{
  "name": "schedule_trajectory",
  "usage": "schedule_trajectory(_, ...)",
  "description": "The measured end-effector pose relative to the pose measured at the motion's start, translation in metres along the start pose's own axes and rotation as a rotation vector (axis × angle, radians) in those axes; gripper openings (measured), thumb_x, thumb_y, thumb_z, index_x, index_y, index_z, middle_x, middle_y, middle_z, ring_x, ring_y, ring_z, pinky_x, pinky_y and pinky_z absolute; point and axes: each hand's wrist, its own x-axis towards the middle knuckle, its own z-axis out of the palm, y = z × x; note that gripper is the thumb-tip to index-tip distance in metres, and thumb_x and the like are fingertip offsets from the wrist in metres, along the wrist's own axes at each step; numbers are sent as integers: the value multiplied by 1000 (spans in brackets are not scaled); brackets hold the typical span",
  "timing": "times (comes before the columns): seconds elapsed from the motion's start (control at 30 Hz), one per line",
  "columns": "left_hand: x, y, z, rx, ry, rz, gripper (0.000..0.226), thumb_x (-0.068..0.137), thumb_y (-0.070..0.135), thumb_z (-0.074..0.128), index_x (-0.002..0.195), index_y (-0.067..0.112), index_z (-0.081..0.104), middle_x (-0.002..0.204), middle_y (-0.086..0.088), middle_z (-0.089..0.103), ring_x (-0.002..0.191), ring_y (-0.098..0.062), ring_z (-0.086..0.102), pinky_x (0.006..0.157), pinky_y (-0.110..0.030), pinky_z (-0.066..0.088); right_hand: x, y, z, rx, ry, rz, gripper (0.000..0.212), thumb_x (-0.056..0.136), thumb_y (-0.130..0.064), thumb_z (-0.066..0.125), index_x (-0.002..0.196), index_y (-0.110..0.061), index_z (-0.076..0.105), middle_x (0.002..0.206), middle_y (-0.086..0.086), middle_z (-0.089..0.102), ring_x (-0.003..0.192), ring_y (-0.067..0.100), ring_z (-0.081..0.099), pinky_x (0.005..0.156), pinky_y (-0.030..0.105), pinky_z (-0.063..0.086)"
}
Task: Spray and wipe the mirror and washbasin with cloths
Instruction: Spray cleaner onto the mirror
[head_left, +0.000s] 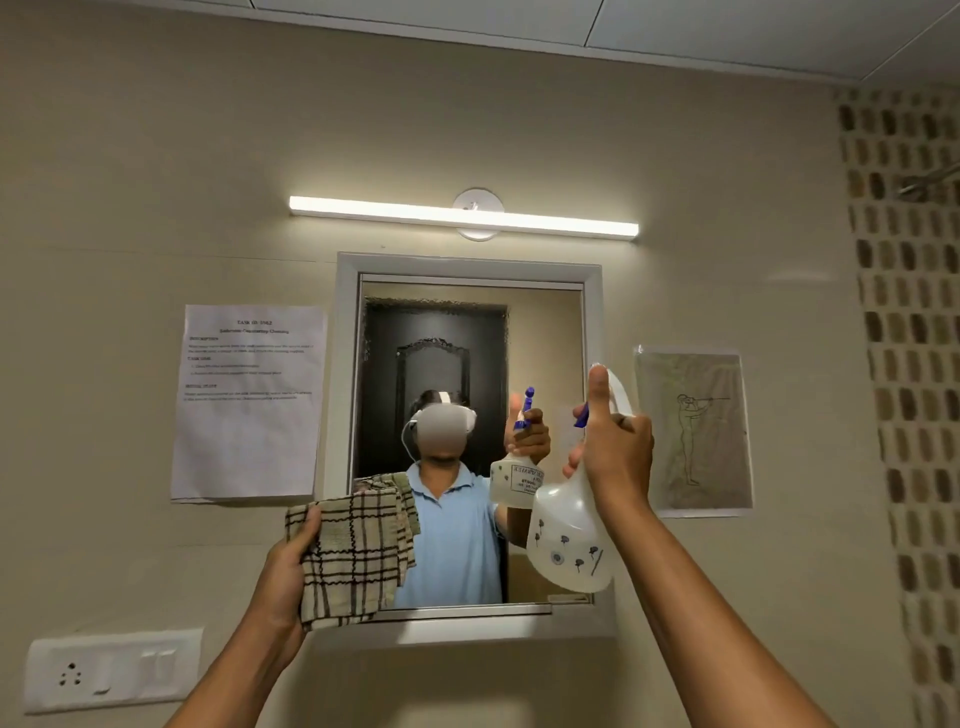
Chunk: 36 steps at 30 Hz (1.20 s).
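A framed wall mirror (540, 343) hangs straight ahead and reflects a person in a blue shirt with a headset. My right hand (615, 441) grips the neck of a translucent white spray bottle (569, 540) with a blue nozzle, held up in front of the mirror's right side. My left hand (291, 571) holds a beige checked cloth (358, 551) raised at the mirror's lower left corner. The washbasin is out of view below.
A lit tube light (462, 215) is mounted above the mirror. A printed sheet (249, 400) is taped on the wall to the left and a drawing (693, 431) on the right. A switch and socket plate (111, 670) sits at lower left. Mosaic tiles (909, 364) run down the right.
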Motion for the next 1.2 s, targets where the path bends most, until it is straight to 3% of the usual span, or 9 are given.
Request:
schedule_trajectory(0.13, 0, -5, 1, 28, -2, -11, 49, 100, 45, 43, 121, 7, 66, 114, -20, 71, 107, -37, 68, 96, -51, 50, 0, 14, -11, -24, 4, 40, 76, 72, -82, 40, 76, -9, 59, 48, 4, 56, 42, 15, 56, 58, 31, 54)
schedule_trajectory(0.23, -1, -4, 0, 35, -7, -4, 49, 101, 45, 42, 120, 7, 66, 112, -19, 72, 104, -36, 69, 89, -47, 52, -6, 22, -10, -20, 2, 59, 79, 69, -86, 40, 79, -10, 61, 56, 6, 61, 48, 18, 60, 60, 36, 57)
schedule_trajectory(0.33, -3, -1, -5, 34, 3, 7, 48, 101, 44, 41, 118, 7, 67, 110, -20, 73, 102, -35, 70, 85, -44, 53, -19, 24, 1, -13, -47, 29, 65, 76, -78, 44, 74, -16, 63, 53, 3, 60, 47, 18, 59, 55, 32, 54)
schedule_trajectory(0.6, -9, 6, -39, 17, 72, 6, 51, 100, 44, 45, 119, 2, 66, 112, -22, 71, 100, -35, 71, 89, -46, 52, -72, 25, 63, -25, -242, -69, 59, 85, -70, 43, 74, -17, 68, 61, 4, 68, 53, 16, 64, 53, 29, 54)
schedule_trajectory(0.7, -14, 10, -50, 29, 93, 21, 49, 100, 43, 45, 116, 3, 67, 108, -21, 73, 95, -33, 72, 84, -44, 53, -92, 26, 85, -2, -306, -70, 61, 83, -73, 43, 75, -16, 65, 62, 7, 63, 56, 18, 62, 54, 31, 54)
schedule_trajectory(0.8, -19, 13, -60, 23, 113, 22, 48, 99, 43, 45, 114, 4, 68, 107, -21, 73, 92, -31, 73, 82, -42, 54, -111, 28, 96, -31, -370, -77, 49, 91, -60, 47, 67, -19, 59, 56, 1, 57, 55, 17, 58, 55, 30, 50)
schedule_trajectory(0.93, -25, 13, -70, 25, 134, 19, 47, 99, 43, 46, 114, 4, 67, 106, -21, 73, 92, -32, 73, 82, -43, 55, -130, 32, 98, -17, -427, -53, 55, 83, -70, 42, 64, -20, 55, 52, 2, 55, 49, 17, 56, 55, 36, 55)
schedule_trajectory(1.03, -31, 12, -72, 19, 130, 11, 46, 100, 42, 45, 113, 5, 67, 104, -20, 74, 90, -31, 74, 80, -42, 55, -132, 38, 90, -60, -388, -38, 55, 80, -70, 41, 64, -21, 58, 54, 1, 58, 51, 20, 60, 57, 38, 57)
schedule_trajectory(1.2, -37, 5, -67, 12, 108, 8, 43, 100, 41, 45, 111, 7, 68, 104, -18, 75, 89, -29, 74, 80, -42, 54, -119, 55, 54, -79, -274, -1, 58, 82, -67, 44, 77, -14, 64, 67, 15, 68, 54, 29, 65, 52, 37, 56)
